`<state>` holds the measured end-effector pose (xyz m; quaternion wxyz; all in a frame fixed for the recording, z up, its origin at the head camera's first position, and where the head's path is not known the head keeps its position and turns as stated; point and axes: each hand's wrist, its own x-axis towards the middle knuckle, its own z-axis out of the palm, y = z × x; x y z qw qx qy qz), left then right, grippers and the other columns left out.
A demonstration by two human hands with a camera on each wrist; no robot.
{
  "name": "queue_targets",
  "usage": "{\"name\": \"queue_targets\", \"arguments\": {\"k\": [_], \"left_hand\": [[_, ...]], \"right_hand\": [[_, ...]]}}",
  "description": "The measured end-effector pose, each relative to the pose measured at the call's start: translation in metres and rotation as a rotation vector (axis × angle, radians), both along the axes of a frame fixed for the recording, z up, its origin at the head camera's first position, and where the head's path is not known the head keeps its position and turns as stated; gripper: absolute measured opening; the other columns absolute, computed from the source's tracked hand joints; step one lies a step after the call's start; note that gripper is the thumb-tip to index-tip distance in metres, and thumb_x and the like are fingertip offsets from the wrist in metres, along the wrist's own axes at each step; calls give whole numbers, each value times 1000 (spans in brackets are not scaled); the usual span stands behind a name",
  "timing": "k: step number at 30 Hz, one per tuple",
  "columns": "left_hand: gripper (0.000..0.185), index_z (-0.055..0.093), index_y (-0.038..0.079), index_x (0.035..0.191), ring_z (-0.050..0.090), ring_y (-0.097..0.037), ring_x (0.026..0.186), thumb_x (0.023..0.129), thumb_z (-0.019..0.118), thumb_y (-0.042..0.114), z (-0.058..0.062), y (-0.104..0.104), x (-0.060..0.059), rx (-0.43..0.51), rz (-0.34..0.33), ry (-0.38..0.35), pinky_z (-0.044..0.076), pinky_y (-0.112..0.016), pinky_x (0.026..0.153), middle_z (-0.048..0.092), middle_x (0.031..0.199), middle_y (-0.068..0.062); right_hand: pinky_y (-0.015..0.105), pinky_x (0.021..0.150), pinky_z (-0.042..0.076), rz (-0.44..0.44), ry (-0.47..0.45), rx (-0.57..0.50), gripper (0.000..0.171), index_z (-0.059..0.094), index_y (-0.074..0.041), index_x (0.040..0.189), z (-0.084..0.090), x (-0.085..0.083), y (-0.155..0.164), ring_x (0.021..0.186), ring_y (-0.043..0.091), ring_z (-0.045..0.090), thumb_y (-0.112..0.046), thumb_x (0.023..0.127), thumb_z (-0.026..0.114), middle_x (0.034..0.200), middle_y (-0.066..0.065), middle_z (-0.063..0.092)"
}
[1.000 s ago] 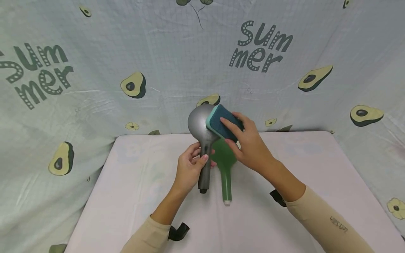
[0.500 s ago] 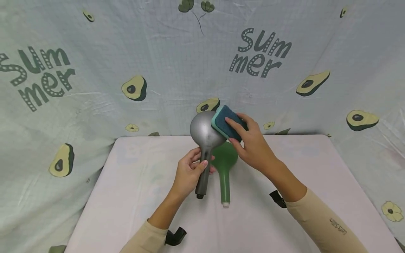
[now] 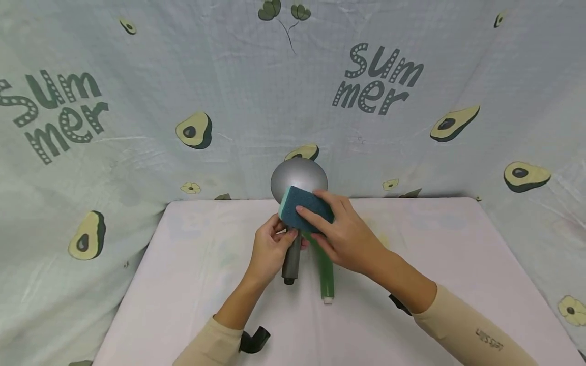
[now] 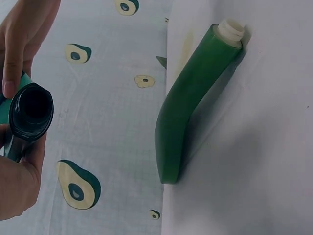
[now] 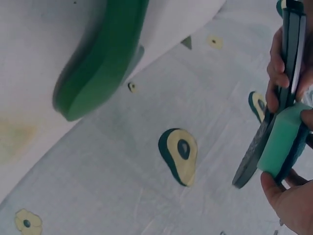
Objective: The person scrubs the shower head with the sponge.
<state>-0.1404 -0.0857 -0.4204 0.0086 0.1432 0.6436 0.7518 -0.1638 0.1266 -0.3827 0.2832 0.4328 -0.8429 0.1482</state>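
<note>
Left hand (image 3: 270,249) grips grey shower head (image 3: 298,178) handle, right hand (image 3: 343,236) clamps sponge (image 3: 304,209) mid-frame; hard scrubbing could twist the head loose.

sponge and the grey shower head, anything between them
Nothing: in the right wrist view the sponge presses straight against the grey shower head; the head view agrees.

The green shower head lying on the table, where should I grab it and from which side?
Grip the green shower head by its narrow straight handle near the white threaded end, coming from above; the handle lies flat and clear there, while the right hand covers its wide head.
</note>
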Motion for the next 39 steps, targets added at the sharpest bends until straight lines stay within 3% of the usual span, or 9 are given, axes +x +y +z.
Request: {"name": "queue_targets", "arguments": {"k": [7,12,15,19,24,27,30,33,39], "left_hand": [[45,40,-6,149,75,-13,83,106,51,-1,-2,1,3,1,-28,-13,63,-34,86,60,127,-38],[43,39,-5,150,70,-14,82,108,44,-1,-4,5,4,-10,11,-50,62,-29,83,61,122,-34],[40,40,-6,149,65,-16,78,110,39,1,-3,8,5,-24,53,-70,59,-24,77,62,115,-29],[36,42,-8,144,62,-14,68,111,34,5,-2,13,6,6,92,-95,56,-22,66,62,101,-16],[31,49,-10,122,59,-11,56,111,28,10,-3,17,5,67,48,-106,54,-22,55,59,85,-8],[30,46,-5,119,56,-11,50,110,26,15,-5,17,5,73,1,-136,51,-23,50,58,76,-5],[29,38,1,130,53,-10,47,110,32,21,-7,16,6,29,-20,-183,48,-22,47,58,75,-5],[35,31,4,137,51,-10,47,109,45,19,-9,14,5,-38,-30,-208,46,-21,47,61,83,-7],[29,48,-4,129,59,-12,59,107,54,13,-9,11,3,-146,-69,-174,53,-22,58,62,90,-8]], "right_hand": [[61,108,47,-101,-143,-122,61,51,-18,152,14,-18,14,140,47,43,-16,95,75,155,28,39],[63,109,44,-180,-237,-205,59,50,-16,153,21,-31,23,145,45,37,-16,98,72,157,26,37],[62,108,46,-174,-197,-206,60,50,-16,153,15,-30,22,144,45,38,-16,97,73,156,27,37],[61,103,50,-100,-48,-176,64,51,-14,150,-2,-18,10,137,47,43,-15,92,79,151,31,39],[58,102,51,11,117,-77,55,53,-15,147,-24,-1,-5,131,47,47,-18,97,73,147,32,38],[58,101,51,22,133,-73,46,54,-16,147,-26,3,-6,131,46,47,-21,103,65,148,31,38],[59,102,51,-1,68,-137,50,52,-15,149,-16,0,-3,135,47,44,-19,101,67,152,31,35],[58,103,52,-36,-72,-235,60,48,-14,152,-3,-6,2,141,45,39,-13,97,72,157,28,32],[55,106,50,-86,-288,-359,63,41,-12,156,8,-20,11,145,37,39,-9,100,68,161,22,27]]}}
